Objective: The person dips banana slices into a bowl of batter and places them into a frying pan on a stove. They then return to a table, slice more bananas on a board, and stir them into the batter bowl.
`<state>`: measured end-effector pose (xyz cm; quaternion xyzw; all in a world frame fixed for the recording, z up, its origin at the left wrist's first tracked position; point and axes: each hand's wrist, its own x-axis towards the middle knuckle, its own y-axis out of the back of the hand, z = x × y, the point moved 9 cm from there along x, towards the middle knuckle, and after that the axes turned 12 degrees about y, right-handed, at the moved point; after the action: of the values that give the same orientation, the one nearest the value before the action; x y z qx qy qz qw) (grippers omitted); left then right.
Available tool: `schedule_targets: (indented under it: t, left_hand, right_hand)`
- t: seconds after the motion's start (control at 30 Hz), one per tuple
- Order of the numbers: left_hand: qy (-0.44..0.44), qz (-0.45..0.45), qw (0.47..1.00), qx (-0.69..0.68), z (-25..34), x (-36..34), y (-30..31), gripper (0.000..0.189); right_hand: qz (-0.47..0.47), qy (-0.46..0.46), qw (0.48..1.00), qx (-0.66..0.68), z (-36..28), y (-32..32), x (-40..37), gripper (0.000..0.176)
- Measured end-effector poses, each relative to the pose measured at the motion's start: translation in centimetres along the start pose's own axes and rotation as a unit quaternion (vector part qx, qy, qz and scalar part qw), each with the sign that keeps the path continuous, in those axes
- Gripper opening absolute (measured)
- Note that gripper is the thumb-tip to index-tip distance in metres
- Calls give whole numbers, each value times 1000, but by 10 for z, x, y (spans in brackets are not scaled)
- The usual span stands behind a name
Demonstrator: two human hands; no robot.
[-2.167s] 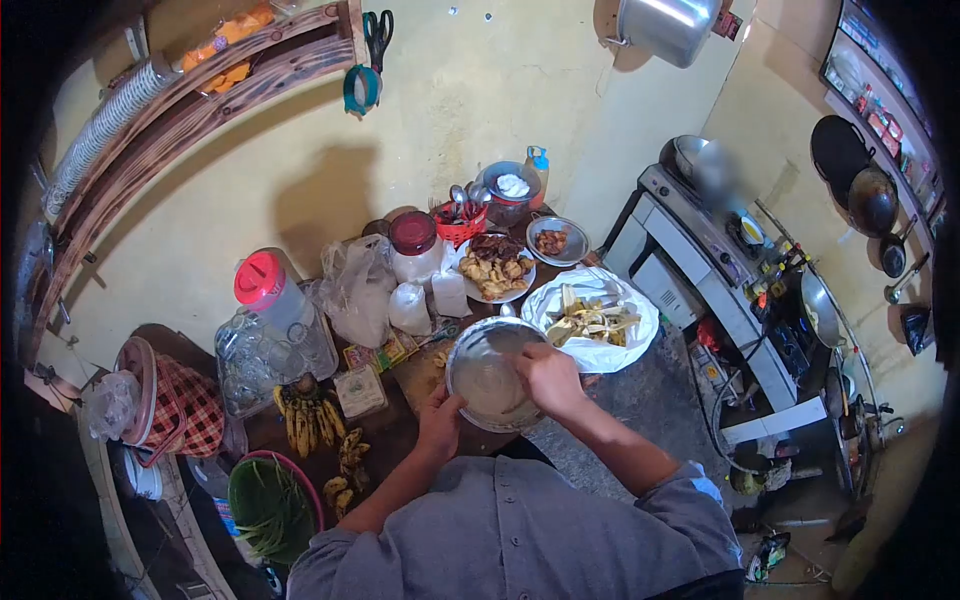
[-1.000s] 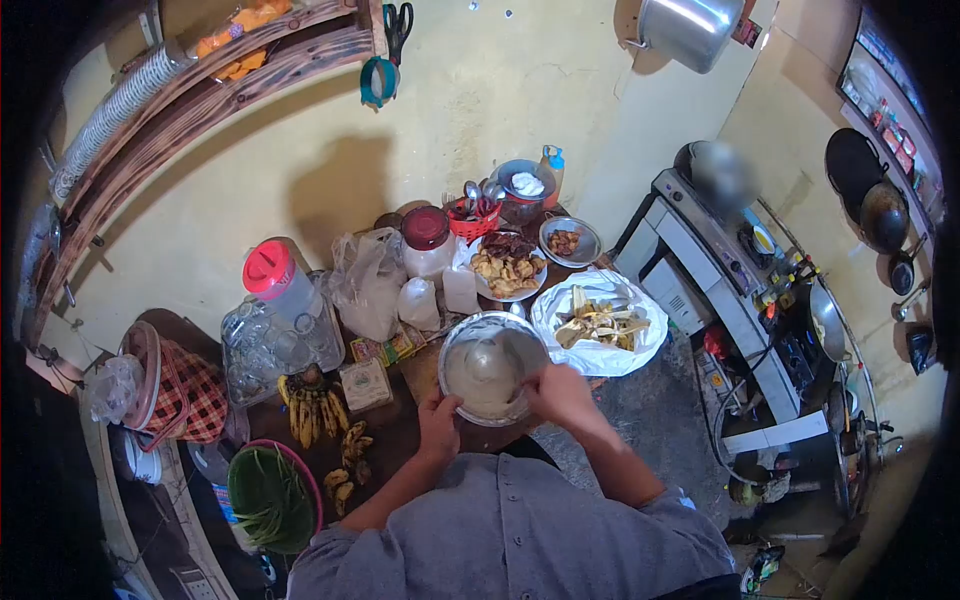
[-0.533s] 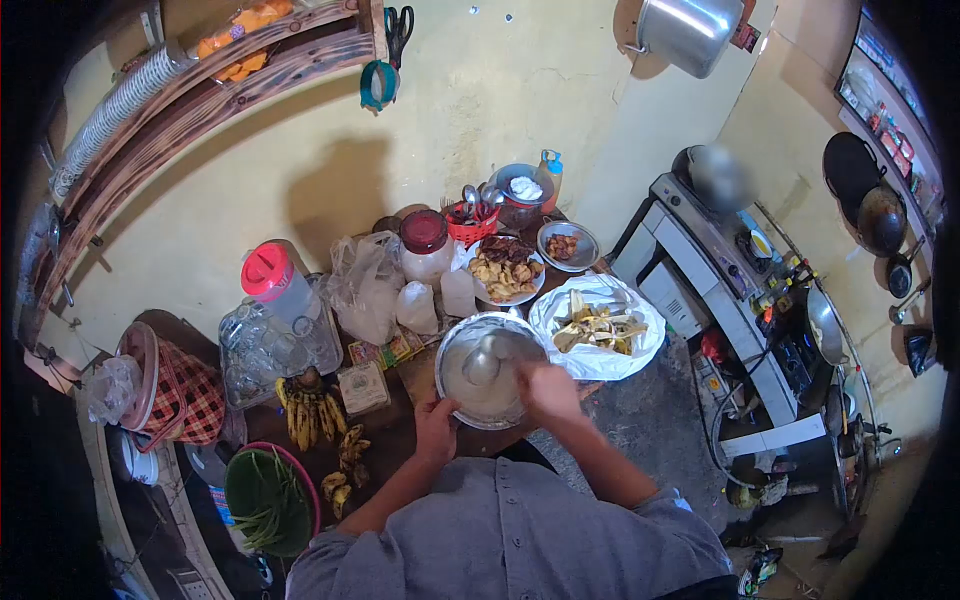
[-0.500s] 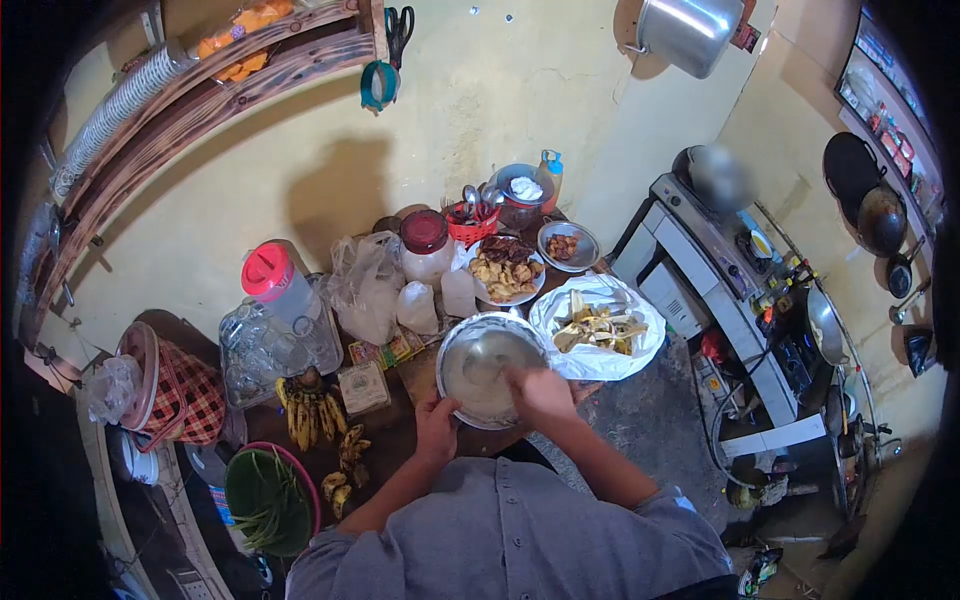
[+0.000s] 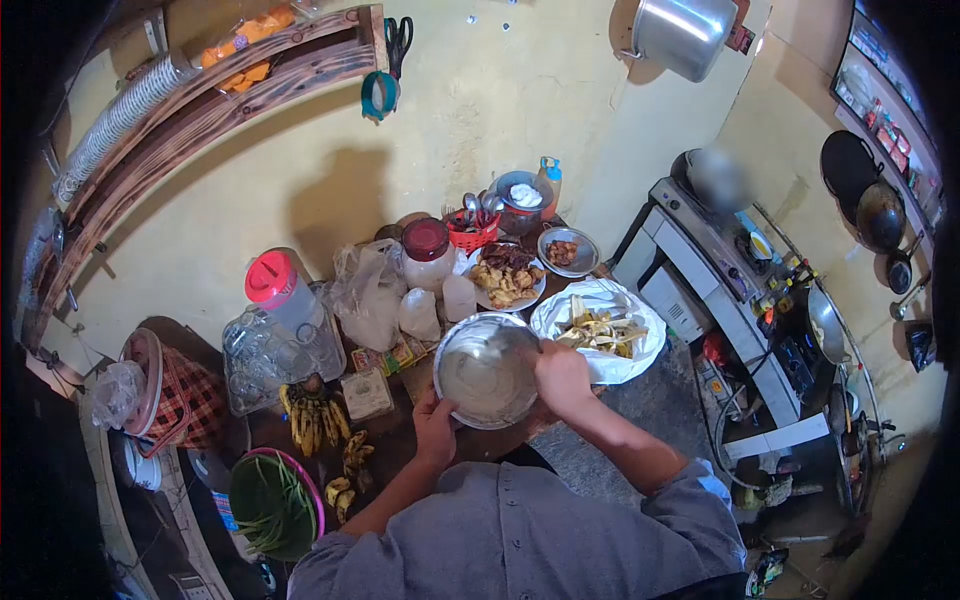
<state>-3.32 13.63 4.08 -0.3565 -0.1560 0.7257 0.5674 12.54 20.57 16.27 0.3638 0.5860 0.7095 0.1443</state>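
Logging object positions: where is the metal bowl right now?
Head view, centre: the metal bowl sits between left hand and right hand, left of the bag of peels.

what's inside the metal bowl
The metal bowl holds a pale, smooth batter-like mix. The right hand covers its right edge, so anything it grips there is hidden.

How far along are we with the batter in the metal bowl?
Done: banana peels lie heaped on the white bag, and a plate of fried pieces stands behind. In hand: the left hand grips the metal bowl by its rim while the right hand works at its right edge over pale batter. Left, probably: unpeeled bananas lie untouched left of the bowl.
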Motion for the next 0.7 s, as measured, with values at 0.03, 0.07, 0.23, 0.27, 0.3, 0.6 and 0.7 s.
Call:
schedule_targets:
  t: [0.03, 0.07, 0.23, 0.27, 0.3, 0.6, 0.7]
  left_hand:
    - [-1, -1, 1000, -2, 2, 0, 0, 45]
    - [-14, -1, 1000, -6, 6, 0, 0, 45]
    - [-24, -11, 1000, -7, 9, -4, -6, 48]
    - [-26, -7, 1000, -9, 8, -2, -3, 49]
    - [-28, -4, 1000, -12, 9, 0, -2, 50]
    - [-28, -9, 1000, -9, 9, -2, 2, 52]
    - [-12, 11, 1000, -17, 14, -6, -1, 46]
  right_hand:
    - [0, 1, 1000, -2, -1, 4, -2, 27]
    - [-54, -4, 998, 27, -3, 1, -6, 18]
    - [-27, -16, 997, 70, -6, 10, 2, 12]
    - [-7, -44, 997, 57, -3, 11, 2, 12]
    - [13, -70, 997, 43, 2, 13, 2, 12]
    - [-30, -128, 985, 109, 4, -12, -2, 19]
    - [-95, 5, 978, 186, -29, -39, -3, 40]
